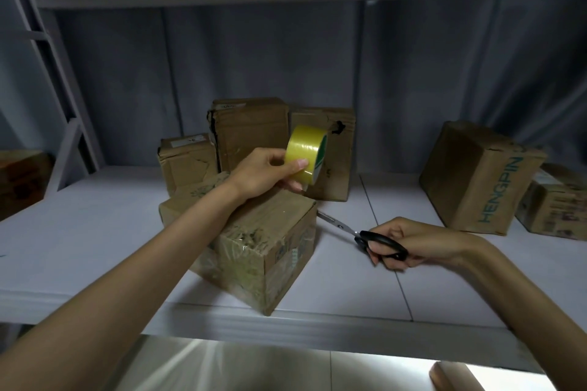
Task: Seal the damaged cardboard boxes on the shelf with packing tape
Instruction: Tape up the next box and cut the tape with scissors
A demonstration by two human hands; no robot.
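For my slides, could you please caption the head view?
Left hand holds yellow tape roll above a worn box; right hand grips scissors.

On the shelf [95, 232], the left hand [263, 173] grips a yellow tape roll [305, 154] above a worn cardboard box [263, 244] near the front edge. The right hand [409, 243] holds black-handled scissors [365, 233], blades pointing at that box. More boxes [251, 133] stand behind it.
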